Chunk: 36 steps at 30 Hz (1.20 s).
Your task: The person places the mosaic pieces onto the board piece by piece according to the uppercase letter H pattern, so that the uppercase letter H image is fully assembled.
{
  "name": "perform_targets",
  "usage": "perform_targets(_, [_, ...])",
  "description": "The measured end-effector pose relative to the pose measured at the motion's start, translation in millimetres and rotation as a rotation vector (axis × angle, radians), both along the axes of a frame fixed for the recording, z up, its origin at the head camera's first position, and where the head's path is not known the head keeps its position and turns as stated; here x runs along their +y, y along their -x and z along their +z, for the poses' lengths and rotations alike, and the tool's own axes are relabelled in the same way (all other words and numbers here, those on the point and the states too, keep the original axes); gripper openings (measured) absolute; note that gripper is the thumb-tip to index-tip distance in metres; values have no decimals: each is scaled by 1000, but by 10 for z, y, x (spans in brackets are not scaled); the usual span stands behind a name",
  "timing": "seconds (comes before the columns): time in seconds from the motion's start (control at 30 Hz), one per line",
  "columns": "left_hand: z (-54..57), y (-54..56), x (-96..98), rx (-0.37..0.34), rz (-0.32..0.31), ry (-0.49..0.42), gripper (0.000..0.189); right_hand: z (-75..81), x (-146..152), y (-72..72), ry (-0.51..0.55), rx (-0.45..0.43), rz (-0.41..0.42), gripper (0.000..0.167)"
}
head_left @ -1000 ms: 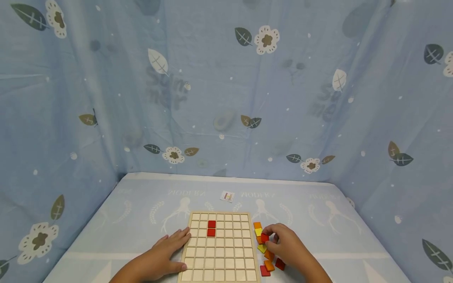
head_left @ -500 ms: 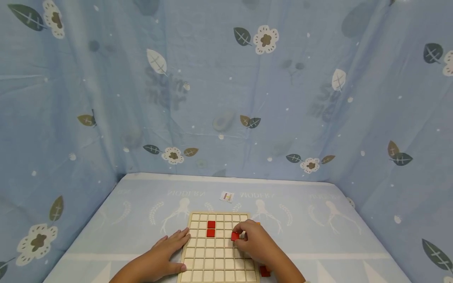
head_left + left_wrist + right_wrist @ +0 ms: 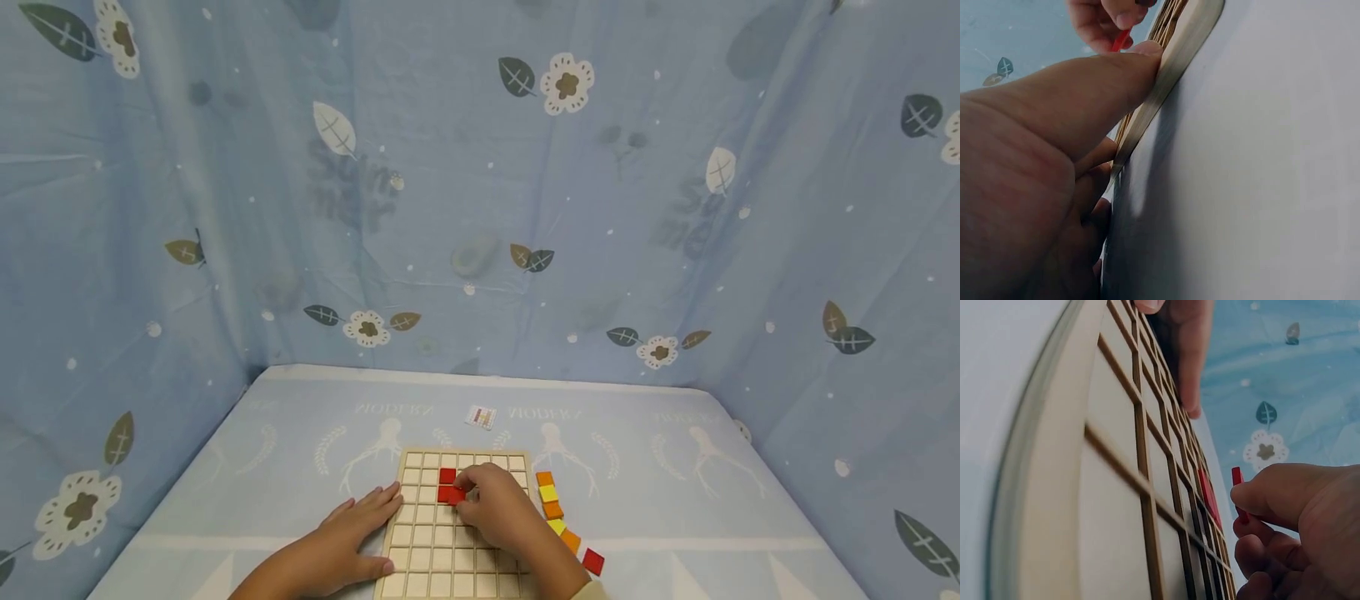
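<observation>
A wooden grid board [image 3: 442,558] with square cells lies on the table. Two red square tiles sit in its upper part, one [image 3: 447,475] above the other [image 3: 444,493]. My right hand [image 3: 498,507] pinches a third red tile [image 3: 457,497] between thumb and fingers, just right of the lower one. In the right wrist view this held tile [image 3: 1239,487] stands on edge, slightly off the board's surface. My left hand [image 3: 337,542] rests with spread fingers along the board's left edge, its thumb [image 3: 1141,65] touching the frame.
Loose tiles lie in a line right of the board: orange [image 3: 545,478], yellow [image 3: 549,493], more orange and yellow ones, and a red one [image 3: 593,561]. A small card with a coloured grid [image 3: 481,417] lies behind the board. Patterned blue curtains [image 3: 480,208] surround the table.
From the loose tiles at the right, my right hand has carried the red tile left across the board to beside the two red tiles. My left hand stays in place.
</observation>
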<state>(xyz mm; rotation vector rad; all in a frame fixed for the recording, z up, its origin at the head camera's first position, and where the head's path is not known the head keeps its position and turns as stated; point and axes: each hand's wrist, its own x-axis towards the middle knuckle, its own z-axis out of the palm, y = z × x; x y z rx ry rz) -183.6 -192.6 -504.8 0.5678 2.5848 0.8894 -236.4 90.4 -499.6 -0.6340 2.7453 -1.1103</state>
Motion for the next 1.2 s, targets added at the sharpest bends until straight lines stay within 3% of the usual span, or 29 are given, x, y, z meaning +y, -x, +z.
perform_targets(0.17, [-6,4,-7,1,-7,-4,98,-18,-143,-5,0,-37,2,17])
perform_targets(0.57, [-15,7,-8,-3,-13,-12,98,-45,-291,-50,-173,43,7,15])
perform_targets(0.9, [-19,17,-1,4,-2,2,97,-47,-176,-56,-134,22,41,18])
perform_targets(1.2, [-49,28,-6,-6,-6,-6,98,-72,-156,-66,-127,45,52,6])
